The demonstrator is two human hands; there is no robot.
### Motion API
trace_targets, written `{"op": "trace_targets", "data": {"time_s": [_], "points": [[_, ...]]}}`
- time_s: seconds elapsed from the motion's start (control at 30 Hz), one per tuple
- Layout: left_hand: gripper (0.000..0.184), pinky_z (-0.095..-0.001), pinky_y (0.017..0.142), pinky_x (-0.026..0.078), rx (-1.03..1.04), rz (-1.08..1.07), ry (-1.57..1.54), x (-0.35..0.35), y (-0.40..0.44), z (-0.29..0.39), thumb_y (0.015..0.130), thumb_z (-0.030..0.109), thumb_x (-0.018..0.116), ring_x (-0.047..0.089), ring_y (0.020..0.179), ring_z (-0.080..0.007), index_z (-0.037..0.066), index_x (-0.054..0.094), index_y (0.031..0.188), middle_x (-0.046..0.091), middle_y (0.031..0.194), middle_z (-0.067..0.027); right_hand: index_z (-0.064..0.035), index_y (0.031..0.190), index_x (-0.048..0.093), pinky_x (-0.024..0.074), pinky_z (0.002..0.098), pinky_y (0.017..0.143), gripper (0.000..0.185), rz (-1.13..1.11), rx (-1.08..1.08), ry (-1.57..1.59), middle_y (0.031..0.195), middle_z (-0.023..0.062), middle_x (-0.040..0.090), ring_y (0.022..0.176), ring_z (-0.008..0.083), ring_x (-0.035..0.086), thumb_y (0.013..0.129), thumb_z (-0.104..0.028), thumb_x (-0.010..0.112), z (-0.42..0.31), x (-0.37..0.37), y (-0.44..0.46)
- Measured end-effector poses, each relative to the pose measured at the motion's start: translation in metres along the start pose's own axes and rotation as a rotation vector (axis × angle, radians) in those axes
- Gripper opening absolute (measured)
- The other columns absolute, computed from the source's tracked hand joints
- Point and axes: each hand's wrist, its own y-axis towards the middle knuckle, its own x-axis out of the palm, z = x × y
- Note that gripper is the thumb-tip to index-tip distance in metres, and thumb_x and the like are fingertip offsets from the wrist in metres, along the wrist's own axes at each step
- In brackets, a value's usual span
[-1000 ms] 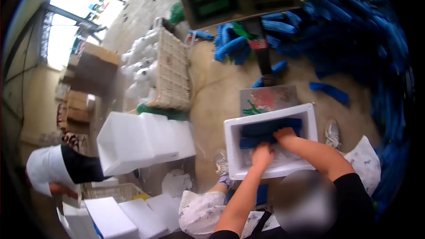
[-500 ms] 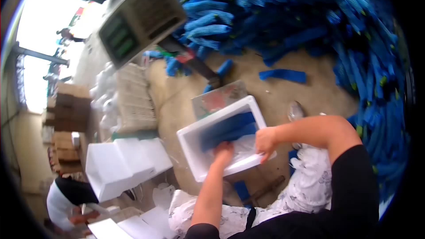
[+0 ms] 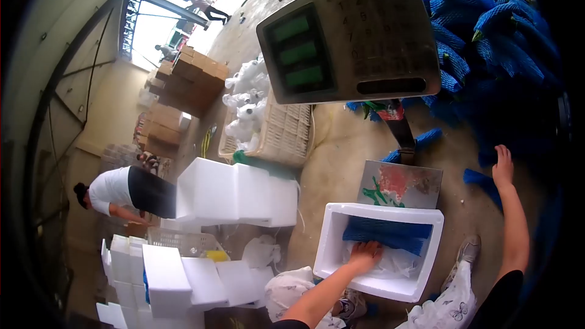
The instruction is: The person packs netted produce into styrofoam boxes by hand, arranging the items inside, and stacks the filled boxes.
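Note:
A white foam box (image 3: 326, 250) stands before my legs. In it, long pieces in blue mesh sleeves (image 3: 390, 231) lie along the far side, beside a crumpled white plastic liner (image 3: 399, 263). My left hand (image 3: 364, 257) reaches inside, fingers laid flat where the liner meets the blue pieces. Out to the right of the box, my right hand (image 3: 503, 167) is open with fingers stretched, holding nothing visible. Just left of it a single blue mesh-sleeved piece (image 3: 481, 183) lies on the floor.
A scale display (image 3: 350, 36) on a post rises beyond the box, above its metal platform (image 3: 426, 183). A heap of blue mesh-sleeved pieces (image 3: 499, 30) fills the upper right. Foam boxes (image 3: 228, 192) and a plastic crate (image 3: 286, 134) stand left; a person (image 3: 131, 192) bends behind them.
My right hand has left the box rim and stretched out right toward the floor. My left hand stays in the box. The view has swung left, so everything appears shifted right.

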Motion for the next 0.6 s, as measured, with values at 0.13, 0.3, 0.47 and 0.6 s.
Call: {"op": "trace_targets", "data": {"time_s": [0.13,0.3,0.47,0.6], "points": [[0.031,-0.0430,0.098,0.034,-0.022,0.106,-0.004,0.000,-0.003,0.002,0.091,0.033,0.046,0.053,0.105,-0.0297,0.010,0.057,0.110,0.058,0.110,-0.0111,-0.0129,0.138,0.042,0.0329,0.0402,0.109,0.060,-0.133,0.073,-0.385,0.140,0.0084,0.043,0.130,0.0261,0.041,0.081,0.005,0.053,0.058,0.061,0.062],[0.029,-0.0439,0.097,0.036,-0.044,0.091,-0.051,-0.003,-0.003,0.005,0.090,0.032,0.050,0.054,0.102,-0.0300,0.012,0.058,0.110,0.059,0.107,-0.0102,-0.0131,0.121,0.060,0.0507,0.0386,0.084,0.035,-0.489,0.081,-0.670,0.109,0.0114,0.065,0.102,0.0251,0.062,0.091,-0.004,0.044,0.180,0.201,0.090],[0.028,-0.0449,0.101,0.035,-0.124,0.172,-0.077,0.005,-0.003,0.012,0.089,0.033,0.052,0.054,0.104,-0.0292,0.016,0.062,0.109,0.060,0.106,-0.0073,-0.0103,0.147,0.027,0.0378,0.0369,0.103,0.056,-0.650,-0.110,-0.541,0.145,0.0150,0.037,0.126,0.0278,0.045,0.093,-0.005,0.042,0.159,0.162,0.076],[0.025,-0.0466,0.103,0.033,-0.208,0.138,0.048,-0.003,0.001,0.025,0.087,0.032,0.053,0.053,0.108,-0.0297,0.014,0.065,0.099,0.063,0.105,-0.0063,-0.0078,0.148,0.024,0.0344,0.0380,0.107,0.057,-0.728,-0.147,-0.515,0.147,0.0167,0.034,0.129,0.0307,0.042,0.094,-0.009,0.041,0.129,0.122,0.095]]}}
